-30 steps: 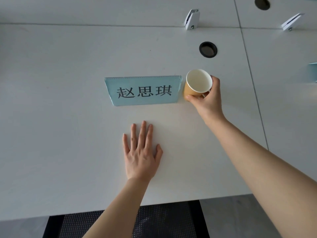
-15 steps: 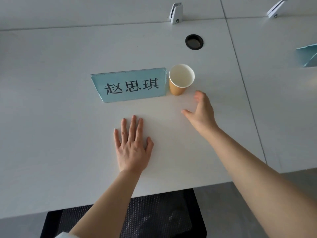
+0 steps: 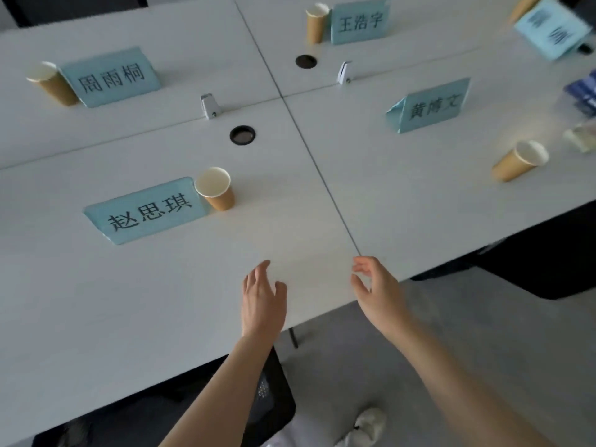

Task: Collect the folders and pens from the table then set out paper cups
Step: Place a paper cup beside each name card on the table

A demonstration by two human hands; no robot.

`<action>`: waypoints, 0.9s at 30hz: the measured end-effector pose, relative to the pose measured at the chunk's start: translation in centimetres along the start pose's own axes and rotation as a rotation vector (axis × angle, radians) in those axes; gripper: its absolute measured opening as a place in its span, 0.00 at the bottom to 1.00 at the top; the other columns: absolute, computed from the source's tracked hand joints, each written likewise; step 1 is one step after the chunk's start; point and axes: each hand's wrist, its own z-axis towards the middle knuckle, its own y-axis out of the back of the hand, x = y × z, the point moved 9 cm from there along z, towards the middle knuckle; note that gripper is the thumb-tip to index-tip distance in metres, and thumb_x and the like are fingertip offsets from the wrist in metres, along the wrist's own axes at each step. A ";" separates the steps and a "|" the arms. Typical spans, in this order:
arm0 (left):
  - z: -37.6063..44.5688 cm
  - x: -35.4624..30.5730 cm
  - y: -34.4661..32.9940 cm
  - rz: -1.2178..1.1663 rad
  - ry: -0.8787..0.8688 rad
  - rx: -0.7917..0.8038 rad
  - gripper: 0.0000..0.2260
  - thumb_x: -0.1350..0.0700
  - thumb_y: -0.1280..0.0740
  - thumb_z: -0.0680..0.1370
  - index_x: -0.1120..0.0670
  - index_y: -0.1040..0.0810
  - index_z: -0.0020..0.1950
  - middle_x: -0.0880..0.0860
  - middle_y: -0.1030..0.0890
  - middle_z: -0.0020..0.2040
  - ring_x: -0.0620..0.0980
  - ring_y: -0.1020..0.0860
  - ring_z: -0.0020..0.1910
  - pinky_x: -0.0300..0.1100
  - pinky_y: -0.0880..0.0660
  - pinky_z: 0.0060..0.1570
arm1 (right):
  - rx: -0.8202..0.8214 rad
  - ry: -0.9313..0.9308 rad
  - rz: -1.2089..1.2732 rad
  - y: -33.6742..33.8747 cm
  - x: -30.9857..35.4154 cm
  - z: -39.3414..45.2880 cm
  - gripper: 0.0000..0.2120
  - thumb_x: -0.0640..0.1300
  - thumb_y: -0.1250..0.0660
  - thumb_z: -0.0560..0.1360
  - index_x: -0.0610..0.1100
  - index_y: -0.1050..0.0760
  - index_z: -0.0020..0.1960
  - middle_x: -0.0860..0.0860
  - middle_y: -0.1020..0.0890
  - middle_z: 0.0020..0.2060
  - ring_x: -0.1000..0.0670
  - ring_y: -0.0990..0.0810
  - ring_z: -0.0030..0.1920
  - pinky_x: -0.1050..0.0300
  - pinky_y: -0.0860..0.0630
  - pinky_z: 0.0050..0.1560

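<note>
A brown paper cup (image 3: 215, 188) with a white inside stands upright on the white table (image 3: 154, 301), just right of a light blue name card (image 3: 146, 210). More brown cups stand at the far left (image 3: 51, 82), far middle (image 3: 316, 22) and right (image 3: 519, 159), each near a name card. My left hand (image 3: 263, 300) hovers over the table's near edge with fingers relaxed and holds nothing. My right hand (image 3: 375, 285) is beside it, over the edge, fingers loosely spread and empty.
Light blue name cards stand at the far left (image 3: 111, 75), far middle (image 3: 359, 21), right (image 3: 430, 104) and top right (image 3: 553, 29). Two round cable holes (image 3: 242, 134) and small white clips (image 3: 209, 105) lie along the table seams. A dark blue stack (image 3: 582, 91) sits at the right edge. A black chair (image 3: 271, 398) is below.
My right hand let go of the cup and drew back to the table edge. My left hand lifted off the table. The view swung up and right, showing more cups and cards.
</note>
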 end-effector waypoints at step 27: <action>-2.7 -31.3 -30.6 0.008 -0.137 0.071 0.16 0.54 0.43 0.82 0.55 0.32 0.69 0.53 0.27 0.67 0.53 0.34 0.67 0.44 0.34 0.57 | -0.111 -0.141 0.090 33.8 -24.0 8.7 0.23 0.41 0.32 0.75 0.42 0.34 0.67 0.48 0.23 0.55 0.52 0.25 0.57 0.63 0.32 0.55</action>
